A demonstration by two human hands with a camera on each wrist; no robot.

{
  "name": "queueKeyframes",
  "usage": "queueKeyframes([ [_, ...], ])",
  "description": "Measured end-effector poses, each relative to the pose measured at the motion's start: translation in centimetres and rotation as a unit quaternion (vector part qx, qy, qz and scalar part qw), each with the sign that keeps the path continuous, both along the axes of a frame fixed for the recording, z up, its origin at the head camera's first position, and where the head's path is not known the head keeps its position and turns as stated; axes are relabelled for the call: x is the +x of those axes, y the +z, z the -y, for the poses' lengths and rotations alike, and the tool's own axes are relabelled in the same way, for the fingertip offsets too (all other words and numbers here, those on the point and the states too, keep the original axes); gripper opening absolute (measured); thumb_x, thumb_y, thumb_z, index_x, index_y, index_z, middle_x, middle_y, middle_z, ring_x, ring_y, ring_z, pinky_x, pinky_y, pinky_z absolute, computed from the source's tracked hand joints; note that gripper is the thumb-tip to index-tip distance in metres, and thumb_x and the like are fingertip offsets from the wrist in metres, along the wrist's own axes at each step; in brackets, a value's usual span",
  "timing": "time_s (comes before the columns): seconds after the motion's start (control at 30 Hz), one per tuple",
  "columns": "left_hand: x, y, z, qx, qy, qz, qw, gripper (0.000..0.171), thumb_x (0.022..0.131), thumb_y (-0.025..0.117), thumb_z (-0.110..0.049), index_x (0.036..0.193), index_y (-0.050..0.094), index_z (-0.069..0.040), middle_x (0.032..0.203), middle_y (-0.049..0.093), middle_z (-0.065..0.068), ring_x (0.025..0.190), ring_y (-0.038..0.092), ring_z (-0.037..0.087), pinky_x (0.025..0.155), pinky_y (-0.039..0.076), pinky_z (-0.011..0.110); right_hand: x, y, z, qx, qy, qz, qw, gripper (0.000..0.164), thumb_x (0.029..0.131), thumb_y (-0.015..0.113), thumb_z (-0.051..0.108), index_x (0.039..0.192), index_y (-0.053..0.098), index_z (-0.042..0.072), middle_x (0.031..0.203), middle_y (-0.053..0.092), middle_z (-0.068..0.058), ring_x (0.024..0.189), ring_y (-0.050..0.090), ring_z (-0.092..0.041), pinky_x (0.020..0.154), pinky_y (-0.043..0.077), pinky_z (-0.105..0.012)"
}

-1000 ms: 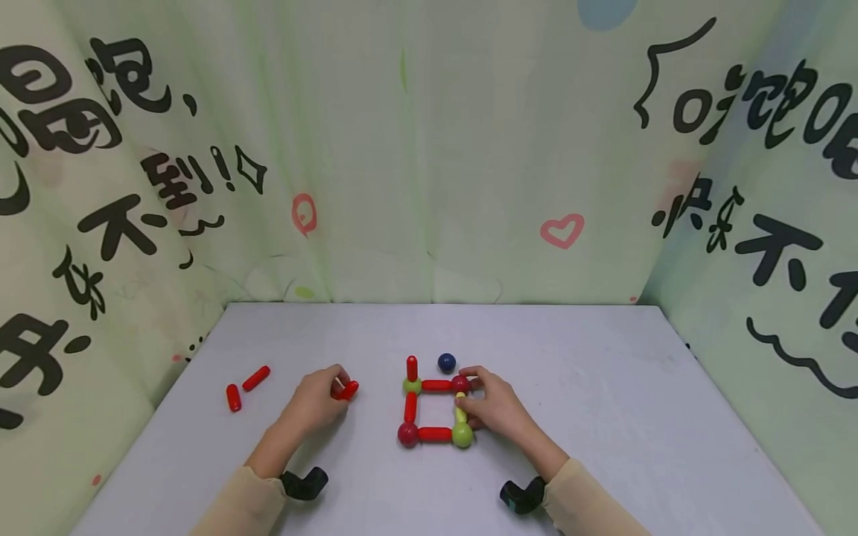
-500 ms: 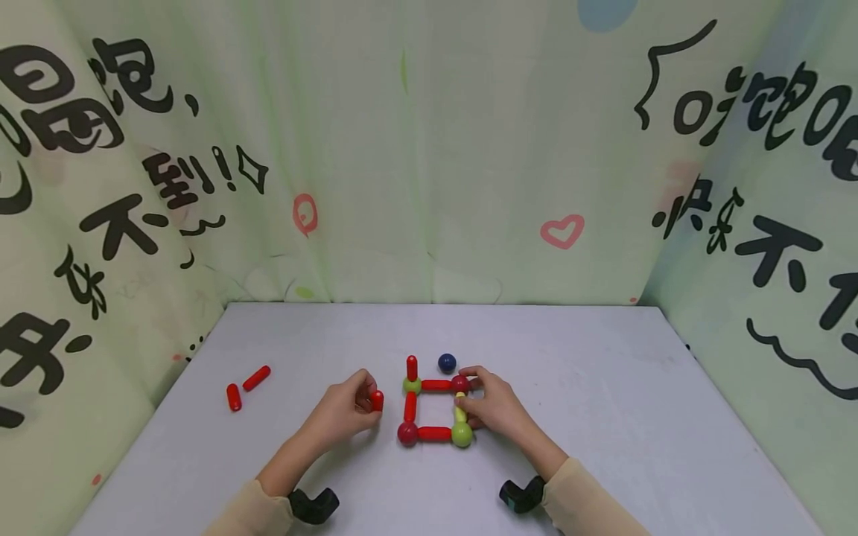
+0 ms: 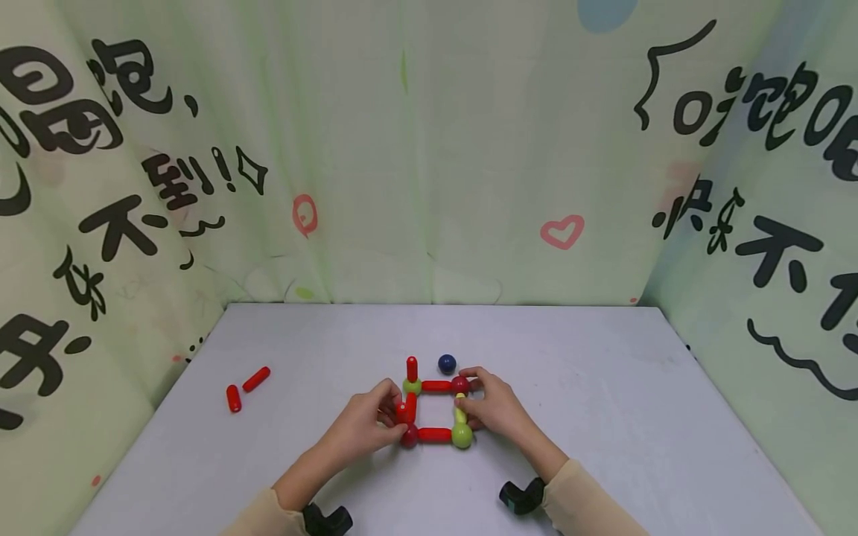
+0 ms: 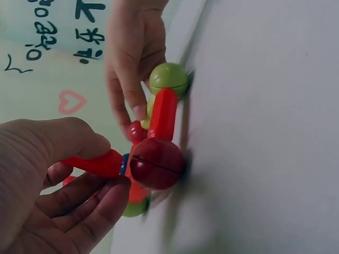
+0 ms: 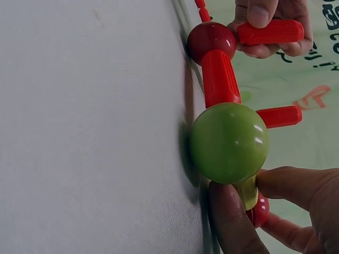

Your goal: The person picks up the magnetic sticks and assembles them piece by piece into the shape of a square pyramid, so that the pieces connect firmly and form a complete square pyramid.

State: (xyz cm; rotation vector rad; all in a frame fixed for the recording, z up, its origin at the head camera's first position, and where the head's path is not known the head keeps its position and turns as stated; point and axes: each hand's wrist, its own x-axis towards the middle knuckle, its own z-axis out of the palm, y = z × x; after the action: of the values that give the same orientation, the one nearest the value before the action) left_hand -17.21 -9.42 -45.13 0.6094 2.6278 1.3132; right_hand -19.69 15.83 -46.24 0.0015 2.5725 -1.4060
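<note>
A square of magnetic rods and balls lies on the table, with red rods on three sides and a yellow rod (image 3: 460, 413) on the right. My left hand (image 3: 369, 418) pinches a red magnetic rod (image 4: 100, 163) between thumb and fingers, its end against the near-left dark red ball (image 4: 157, 164). My right hand (image 3: 496, 406) pinches the yellow rod beside the near-right green ball (image 5: 229, 143); a finger reaches the far-right red ball (image 3: 459, 384). On the far-left green ball (image 3: 411, 387) another red rod (image 3: 412, 366) stands upright.
Just behind the square sits a loose dark blue ball (image 3: 447, 363). Two more red rods, one nearer (image 3: 233, 397) and one farther (image 3: 256, 379), lie at the left of the white table (image 3: 570, 342). Printed curtains surround the table's back and sides.
My left hand has moved right with its red rod, from beside the square to the near-left ball, and the rod has turned upright. My right hand has stayed at the yellow rod.
</note>
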Motion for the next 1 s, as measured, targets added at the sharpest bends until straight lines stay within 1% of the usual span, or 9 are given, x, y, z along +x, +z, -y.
queueKeyframes([
  [0.2, 0.4, -0.4, -0.1, -0.010, -0.009, -0.019, 0.9997, 0.032, 0.086, 0.081, -0.004, 0.105, 0.055, -0.011, 0.090, 0.068, -0.004, 0.081, 0.064, 0.009, 0.075, 0.055, 0.018, 0.0, 0.0, 0.0, -0.001, 0.000, 0.001, 1.000, 0.051, 0.092, 0.075, 0.011, 0.140, 0.056, 0.008, 0.130, 0.063, -0.020, 0.065, 0.064, -0.016, 0.063, 0.060, -0.031],
  [0.4, 0.4, -0.6, -0.2, -0.020, -0.014, -0.037, 0.9990, 0.031, 0.087, 0.080, -0.005, 0.106, 0.057, -0.011, 0.090, 0.068, -0.005, 0.080, 0.064, 0.007, 0.075, 0.056, 0.021, 0.0, 0.0, 0.0, 0.004, -0.001, 0.002, 1.000, 0.052, 0.092, 0.076, 0.011, 0.140, 0.056, 0.008, 0.129, 0.063, -0.020, 0.063, 0.064, -0.016, 0.062, 0.060, -0.030],
  [0.63, 0.4, -1.0, -0.3, -0.030, -0.020, -0.040, 0.9986, 0.022, 0.088, 0.080, -0.007, 0.100, 0.063, -0.015, 0.090, 0.069, -0.007, 0.082, 0.062, 0.007, 0.077, 0.056, 0.023, 0.0, 0.0, 0.0, 0.006, 0.000, 0.004, 1.000, 0.052, 0.092, 0.075, 0.012, 0.141, 0.056, 0.008, 0.130, 0.063, -0.020, 0.062, 0.064, -0.016, 0.062, 0.060, -0.030],
  [0.77, 0.3, -1.0, -0.4, -0.040, -0.022, -0.043, 0.9980, 0.020, 0.089, 0.080, -0.009, 0.097, 0.064, -0.016, 0.088, 0.067, -0.008, 0.081, 0.060, 0.007, 0.075, 0.055, 0.023, 0.0, -0.1, 0.0, 0.003, 0.002, 0.003, 1.000, 0.052, 0.093, 0.075, 0.012, 0.141, 0.055, 0.008, 0.130, 0.063, -0.020, 0.062, 0.064, -0.016, 0.062, 0.060, -0.031],
  [0.9, 0.3, -1.0, -0.6, -0.051, -0.020, -0.043, 0.9976, 0.019, 0.090, 0.080, -0.012, 0.095, 0.063, -0.018, 0.085, 0.064, -0.011, 0.078, 0.057, 0.007, 0.071, 0.052, 0.022, 0.0, 0.0, 0.0, 0.006, 0.002, 0.000, 1.000, 0.052, 0.093, 0.075, 0.012, 0.140, 0.055, 0.008, 0.131, 0.062, -0.019, 0.062, 0.063, -0.015, 0.062, 0.059, -0.030],
  [1.0, 0.3, -1.1, -0.7, -0.068, -0.018, -0.047, 0.9964, 0.023, 0.087, 0.083, -0.014, 0.096, 0.062, -0.019, 0.087, 0.060, -0.010, 0.079, 0.055, 0.009, 0.070, 0.050, 0.021, -0.1, -0.1, 0.0, 0.011, 0.004, -0.005, 1.000, 0.052, 0.093, 0.076, 0.013, 0.140, 0.055, 0.007, 0.135, 0.059, -0.018, 0.062, 0.063, -0.015, 0.062, 0.059, -0.029],
])
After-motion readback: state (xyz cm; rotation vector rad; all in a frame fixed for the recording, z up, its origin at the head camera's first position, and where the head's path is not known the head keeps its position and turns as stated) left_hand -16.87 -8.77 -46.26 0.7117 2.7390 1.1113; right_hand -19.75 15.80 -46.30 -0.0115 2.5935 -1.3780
